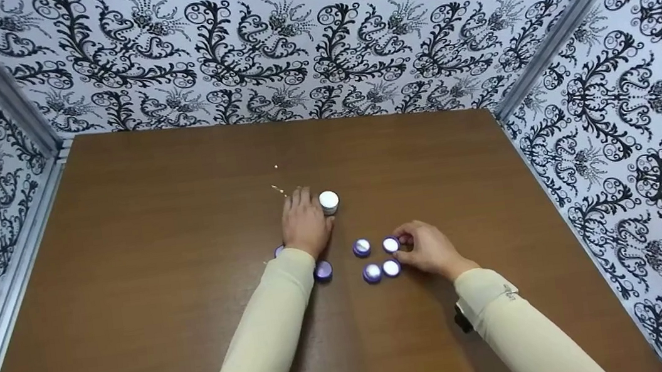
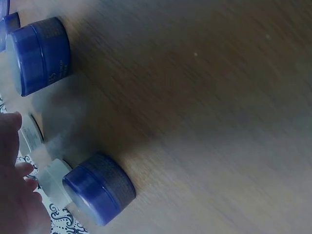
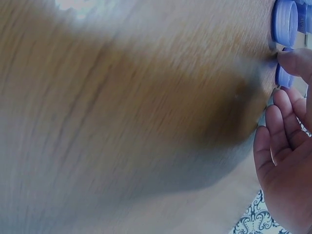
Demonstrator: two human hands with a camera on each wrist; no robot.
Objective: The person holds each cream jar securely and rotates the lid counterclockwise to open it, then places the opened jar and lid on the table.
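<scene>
My left hand (image 1: 307, 209) lies on the brown table (image 1: 143, 247), fingers stretched forward, its thumb side against a small white jar (image 1: 328, 201). In the left wrist view the hand (image 2: 14, 195) shows at the lower left, close to a white jar (image 2: 52, 176) and a blue jar (image 2: 100, 187). My right hand (image 1: 404, 244) curls thumb and fingers round a purple jar with a pale lid (image 1: 390, 244). The right wrist view shows its fingertips (image 3: 292, 61) against a blue jar (image 3: 282, 78).
Several more small purple jars stand between my hands: one (image 1: 362, 247), one (image 1: 372, 273), one (image 1: 391, 268), and one beside my left wrist (image 1: 323, 270). Patterned walls (image 1: 312, 30) close the table on three sides. Small pale specks (image 1: 278, 187) lie beyond my left hand.
</scene>
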